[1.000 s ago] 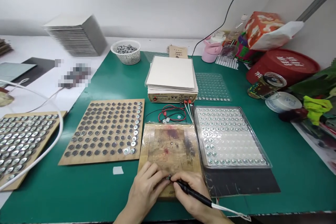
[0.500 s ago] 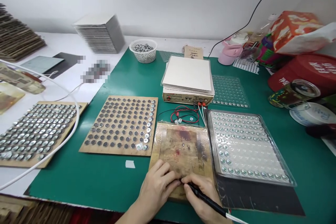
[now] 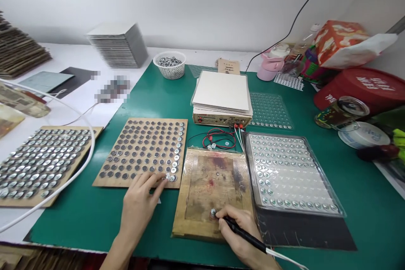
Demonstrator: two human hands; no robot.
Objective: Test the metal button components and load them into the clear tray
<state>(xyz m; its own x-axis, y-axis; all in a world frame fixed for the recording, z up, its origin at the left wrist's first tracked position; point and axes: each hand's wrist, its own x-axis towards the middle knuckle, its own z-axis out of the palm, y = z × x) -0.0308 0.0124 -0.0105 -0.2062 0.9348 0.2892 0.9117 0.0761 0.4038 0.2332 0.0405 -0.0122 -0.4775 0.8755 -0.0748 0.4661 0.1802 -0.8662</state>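
My left hand (image 3: 139, 202) reaches to the near right corner of a wooden board (image 3: 107, 179) whose holes hold several round metal discs. Its fingers are spread, with the fingertips on a shiny disc (image 3: 167, 176) there. My right hand (image 3: 236, 230) rests on the near edge of a worn wooden work block (image 3: 211, 177) and is closed around a black pen-like probe (image 3: 247, 238) with a white cable. The probe's tip touches a small round metal part (image 3: 213, 212) lying on the block.
A clear plastic tray (image 3: 319, 168) of small parts lies right of the block. Behind it are a beige power unit (image 3: 218, 119) with red leads, a white basket (image 3: 170, 67) of metal parts and a stack of grey sheets (image 3: 118, 44). A second filled board (image 3: 79, 135) sits far left.
My left hand left the work block and moved left to the corner of the disc board. The small metal part now lies alone under the probe tip. The camera shifted slightly.
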